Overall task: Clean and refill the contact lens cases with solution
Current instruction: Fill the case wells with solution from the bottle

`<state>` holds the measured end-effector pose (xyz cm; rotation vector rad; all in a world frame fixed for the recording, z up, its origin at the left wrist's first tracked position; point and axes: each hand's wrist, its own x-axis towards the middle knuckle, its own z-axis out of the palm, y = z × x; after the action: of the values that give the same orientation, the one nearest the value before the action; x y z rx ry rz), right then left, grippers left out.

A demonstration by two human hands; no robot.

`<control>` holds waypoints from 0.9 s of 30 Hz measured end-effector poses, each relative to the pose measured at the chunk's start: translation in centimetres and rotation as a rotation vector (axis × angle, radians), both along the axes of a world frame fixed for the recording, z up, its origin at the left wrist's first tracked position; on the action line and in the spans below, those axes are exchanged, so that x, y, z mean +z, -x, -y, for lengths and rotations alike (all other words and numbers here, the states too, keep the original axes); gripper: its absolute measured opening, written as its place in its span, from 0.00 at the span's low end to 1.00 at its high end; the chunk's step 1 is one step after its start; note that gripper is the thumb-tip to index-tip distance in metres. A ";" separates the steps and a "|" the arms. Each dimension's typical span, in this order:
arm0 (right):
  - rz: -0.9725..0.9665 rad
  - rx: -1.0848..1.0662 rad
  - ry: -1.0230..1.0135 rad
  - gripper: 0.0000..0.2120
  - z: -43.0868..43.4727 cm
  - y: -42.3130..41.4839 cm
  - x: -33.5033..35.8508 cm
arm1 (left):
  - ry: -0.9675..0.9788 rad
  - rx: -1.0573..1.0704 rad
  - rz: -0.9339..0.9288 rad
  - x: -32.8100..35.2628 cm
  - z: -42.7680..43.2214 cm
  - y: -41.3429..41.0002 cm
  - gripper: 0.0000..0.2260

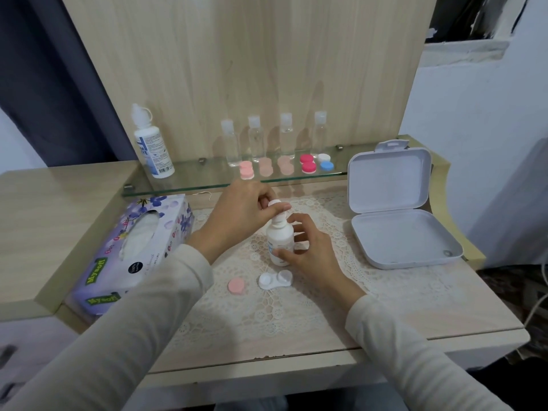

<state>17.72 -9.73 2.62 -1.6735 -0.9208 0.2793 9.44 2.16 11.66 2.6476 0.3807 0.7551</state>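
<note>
A small white solution bottle (pixel 278 237) stands upright on the lace mat. My right hand (pixel 308 250) grips its body from the right. My left hand (pixel 243 212) pinches the bottle's white cap (pixel 274 204) at the top. In front of the bottle lies a white contact lens case (pixel 274 280) with its left well uncovered and a clear cap on the right well. A loose pink cap (pixel 236 285) lies to the left of the case.
A floral tissue box (pixel 133 250) sits at the left. An open white plastic box (pixel 397 209) stands at the right. On the glass shelf (pixel 189 179) behind are a large solution bottle (pixel 151 143), several clear bottles (pixel 256 139) and several lens cases (pixel 308 164).
</note>
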 end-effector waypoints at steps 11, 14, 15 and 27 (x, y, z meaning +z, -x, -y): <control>-0.008 -0.014 -0.010 0.24 0.0 0.3 -0.2 | -0.046 0.037 0.211 0.3 -0.3 0.7 0.12; 0.001 -0.014 -0.004 0.24 -0.1 0.3 -0.1 | 0.048 0.037 0.233 0.5 -0.2 1.7 0.09; 0.005 -0.016 -0.002 0.25 0.0 0.3 -0.1 | 0.086 0.055 0.245 0.3 -0.2 2.2 0.08; -0.026 0.017 0.057 0.20 0.0 -0.1 -0.1 | 0.237 0.290 -0.074 -9.0 -2.1 8.7 0.10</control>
<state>17.79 -9.75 2.49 -1.7114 -0.9160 0.3412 0.70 4.27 2.65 2.4291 0.8349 0.6498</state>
